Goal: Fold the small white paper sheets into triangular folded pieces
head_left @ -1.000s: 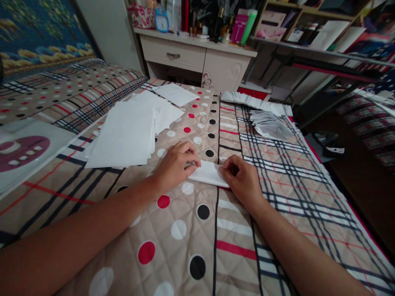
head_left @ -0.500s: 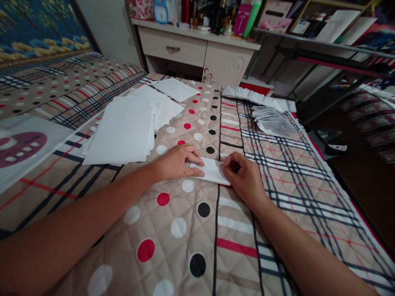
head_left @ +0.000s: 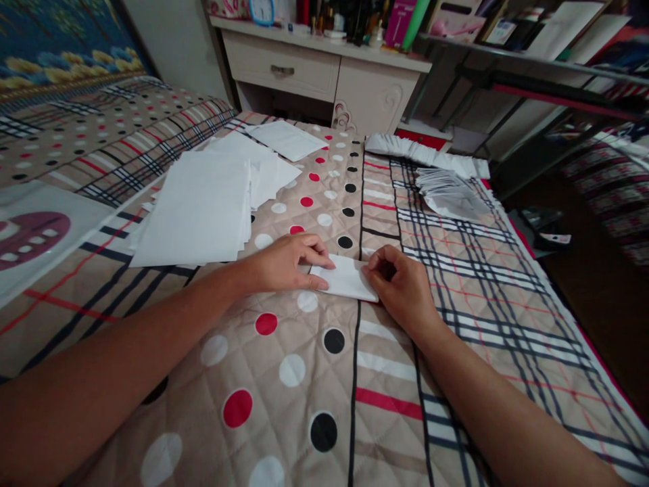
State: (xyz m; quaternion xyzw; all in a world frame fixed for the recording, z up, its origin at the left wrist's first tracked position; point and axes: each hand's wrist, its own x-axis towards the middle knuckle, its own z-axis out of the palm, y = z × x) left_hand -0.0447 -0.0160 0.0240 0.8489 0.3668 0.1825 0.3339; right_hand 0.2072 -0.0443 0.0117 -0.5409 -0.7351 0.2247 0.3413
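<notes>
Head view: folded paper pressed between two hands

A small folded white paper (head_left: 346, 277) is held flat on the quilted bedspread (head_left: 314, 379), near its middle. Its left end is pinned by the fingers of the left hand (head_left: 286, 264), which lie nearly flat and close together. Its right end is pinched by the curled right hand (head_left: 403, 291). A stack of white sheets (head_left: 197, 206) is seen toward the far left edge, and folded pieces (head_left: 446, 193) are piled near the far right edge.
</notes>
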